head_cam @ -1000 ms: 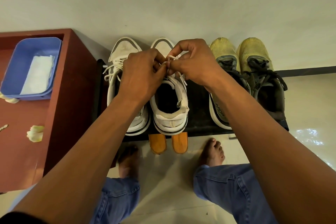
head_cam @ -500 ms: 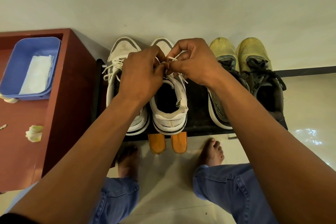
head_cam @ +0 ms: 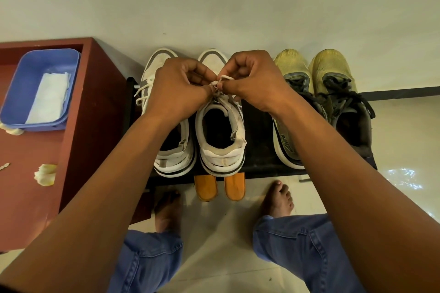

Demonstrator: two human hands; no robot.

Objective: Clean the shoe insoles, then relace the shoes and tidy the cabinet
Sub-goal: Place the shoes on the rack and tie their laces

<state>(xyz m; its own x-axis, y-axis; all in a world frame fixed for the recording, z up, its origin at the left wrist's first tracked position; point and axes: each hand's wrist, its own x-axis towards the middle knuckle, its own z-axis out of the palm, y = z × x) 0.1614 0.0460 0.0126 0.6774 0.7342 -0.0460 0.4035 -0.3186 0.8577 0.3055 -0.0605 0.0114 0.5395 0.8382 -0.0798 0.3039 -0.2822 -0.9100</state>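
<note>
Tying the lace. The left hand (head_cam: 177,89) and right hand (head_cam: 250,83) pinch the white lace (head_cam: 217,83) between clamped fingers, directly above the white shoe (head_cam: 222,131) on the rack (head_cam: 259,147). Even, opposed tension on both loops should seat the knot snugly.

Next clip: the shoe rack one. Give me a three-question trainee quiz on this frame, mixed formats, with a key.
1. True or false: both hands pinch the white lace of the same shoe.
2. Multiple choice: the blue tub with the folded white cloth sits
A. on the floor
B. on the red-brown cabinet
C. on the dark shoe rack
3. Fill in: poking out below the rack's front edge are two ____ insoles.

Key
1. True: the left hand and right hand meet over the white sneaker nearer the yellow pair.
2. B
3. orange
</note>
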